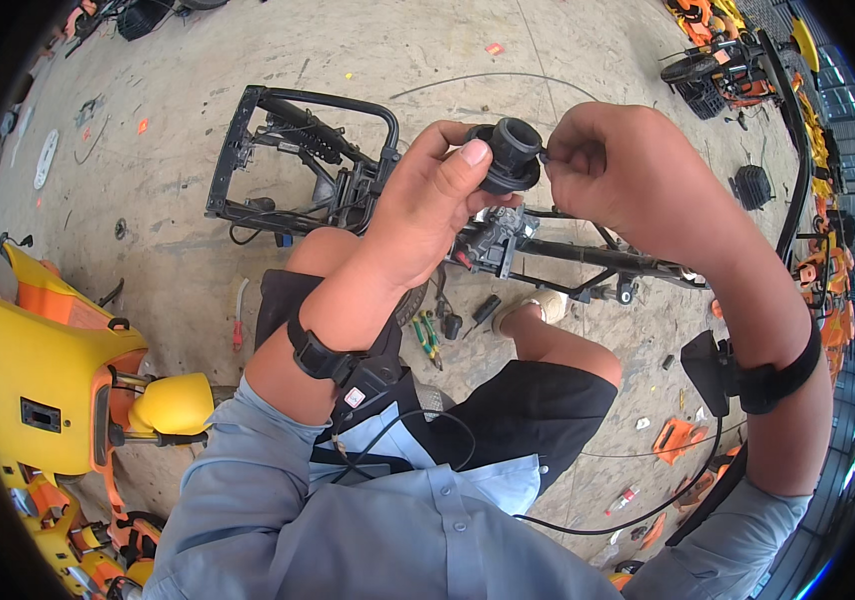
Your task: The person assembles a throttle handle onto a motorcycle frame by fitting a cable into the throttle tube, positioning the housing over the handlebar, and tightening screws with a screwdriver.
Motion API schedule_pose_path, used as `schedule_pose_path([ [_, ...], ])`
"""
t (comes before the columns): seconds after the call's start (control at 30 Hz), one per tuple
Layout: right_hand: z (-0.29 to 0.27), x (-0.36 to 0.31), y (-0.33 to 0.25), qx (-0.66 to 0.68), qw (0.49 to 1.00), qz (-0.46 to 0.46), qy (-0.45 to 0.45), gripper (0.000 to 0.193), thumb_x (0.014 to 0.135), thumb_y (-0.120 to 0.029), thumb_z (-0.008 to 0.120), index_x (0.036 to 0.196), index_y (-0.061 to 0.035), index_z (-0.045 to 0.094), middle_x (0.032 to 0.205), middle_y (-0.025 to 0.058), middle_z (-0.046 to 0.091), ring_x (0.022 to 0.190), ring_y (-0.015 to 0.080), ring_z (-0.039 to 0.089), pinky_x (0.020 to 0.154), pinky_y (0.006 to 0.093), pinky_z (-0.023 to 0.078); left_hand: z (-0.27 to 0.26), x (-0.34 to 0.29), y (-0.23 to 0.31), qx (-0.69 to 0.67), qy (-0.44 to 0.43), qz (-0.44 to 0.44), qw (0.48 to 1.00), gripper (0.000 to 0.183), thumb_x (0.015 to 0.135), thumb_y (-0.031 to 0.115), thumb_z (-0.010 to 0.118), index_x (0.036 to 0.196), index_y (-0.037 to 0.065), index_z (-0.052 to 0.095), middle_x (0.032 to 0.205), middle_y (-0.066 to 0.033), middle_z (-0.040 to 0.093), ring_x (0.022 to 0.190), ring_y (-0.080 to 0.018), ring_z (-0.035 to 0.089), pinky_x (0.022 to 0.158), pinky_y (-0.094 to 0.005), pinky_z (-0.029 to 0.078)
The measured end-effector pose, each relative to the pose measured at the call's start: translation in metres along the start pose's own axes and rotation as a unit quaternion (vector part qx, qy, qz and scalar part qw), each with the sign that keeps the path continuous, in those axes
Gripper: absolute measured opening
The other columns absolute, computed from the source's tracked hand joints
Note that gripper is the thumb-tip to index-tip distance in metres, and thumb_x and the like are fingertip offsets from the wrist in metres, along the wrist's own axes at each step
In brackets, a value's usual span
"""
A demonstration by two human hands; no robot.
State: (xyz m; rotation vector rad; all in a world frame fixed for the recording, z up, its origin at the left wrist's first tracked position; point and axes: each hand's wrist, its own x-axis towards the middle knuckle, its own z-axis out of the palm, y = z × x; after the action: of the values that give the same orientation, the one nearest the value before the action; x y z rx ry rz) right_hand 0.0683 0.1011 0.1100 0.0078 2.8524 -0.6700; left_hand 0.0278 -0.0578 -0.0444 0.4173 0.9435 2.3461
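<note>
My left hand [438,185] holds up a round black flanged part [517,150] with a short open neck, the thumb pressed on its near side and fingers beneath it. Against the right side of this part, my right hand [620,165] is closed in a pinch. A small dark tip shows at its fingertips, but what it is I cannot make out. Below and beyond both hands, a bare black motorcycle-like frame [320,97] lies across the floor, with a metal engine or motor block [493,240] in its middle, partly hidden by my left hand.
Green-handled pliers [428,340] and a black-handled tool [483,312] lie on the concrete between my legs. Yellow and orange vehicle bodywork [33,370] stands at the left. A long thin cable [488,76] curves across the far floor. Orange scraps [678,440] lie at the right.
</note>
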Motion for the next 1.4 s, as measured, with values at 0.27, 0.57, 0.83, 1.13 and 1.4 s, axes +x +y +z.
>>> schedule_pose_path([
  [0.27, -0.008, 0.001, 0.001, 0.046, 0.991, 0.057, -0.111, 0.020, 0.082, -0.014, 0.065, 0.090, 0.0038, 0.064, 0.072, 0.0030, 0.059, 0.069, 0.0107, 0.053, 0.065, 0.0282, 0.046, 0.000, 0.000, -0.004, -0.062, -0.015, 0.004, 0.998, 0.037, 0.103, 0.033, 0.057, 0.119, 0.000, 0.051, 0.111, -0.0105, 0.065, 0.102, -0.0166, 0.065, 0.091, -0.0360, 0.053],
  [0.57, -0.015, -0.001, -0.002, 0.102, 0.967, 0.104, -0.207, 0.028, 0.080, -0.026, 0.067, 0.089, 0.0005, 0.070, 0.068, 0.0071, 0.058, 0.066, 0.0157, 0.053, 0.064, 0.0322, 0.044, -0.003, -0.002, -0.007, -0.054, -0.025, -0.049, 0.997, 0.045, 0.100, 0.040, 0.052, 0.121, 0.001, 0.057, 0.106, -0.0116, 0.067, 0.098, -0.0212, 0.065, 0.090, -0.0388, 0.053],
  [0.83, -0.014, -0.002, 0.003, 0.131, 0.957, 0.107, -0.236, 0.026, 0.081, -0.025, 0.066, 0.091, -0.0014, 0.069, 0.070, 0.0028, 0.058, 0.069, 0.0135, 0.052, 0.066, 0.0305, 0.044, -0.004, -0.002, -0.008, -0.027, -0.017, -0.061, 0.998, 0.047, 0.098, 0.042, 0.053, 0.119, 0.000, 0.057, 0.102, -0.0124, 0.066, 0.091, -0.0230, 0.066, 0.082, -0.0383, 0.055],
  [1.13, -0.009, -0.003, 0.010, 0.142, 0.950, 0.117, -0.252, 0.026, 0.084, -0.024, 0.064, 0.096, -0.0015, 0.067, 0.075, 0.0026, 0.059, 0.073, 0.0121, 0.054, 0.067, 0.0298, 0.045, -0.014, 0.000, -0.006, -0.019, -0.037, -0.079, 0.996, 0.034, 0.102, 0.030, 0.050, 0.115, 0.000, 0.057, 0.103, -0.0070, 0.065, 0.095, -0.0134, 0.063, 0.085, -0.0299, 0.051],
  [1.4, -0.009, -0.008, 0.003, 0.136, 0.956, 0.102, -0.237, 0.021, 0.088, -0.021, 0.061, 0.096, -0.0017, 0.064, 0.076, 0.0003, 0.058, 0.073, 0.0094, 0.052, 0.065, 0.0286, 0.044, -0.021, 0.005, -0.008, -0.016, -0.034, -0.082, 0.996, 0.037, 0.098, 0.035, 0.054, 0.110, 0.000, 0.059, 0.102, -0.0074, 0.064, 0.096, -0.0160, 0.062, 0.088, -0.0334, 0.051],
])
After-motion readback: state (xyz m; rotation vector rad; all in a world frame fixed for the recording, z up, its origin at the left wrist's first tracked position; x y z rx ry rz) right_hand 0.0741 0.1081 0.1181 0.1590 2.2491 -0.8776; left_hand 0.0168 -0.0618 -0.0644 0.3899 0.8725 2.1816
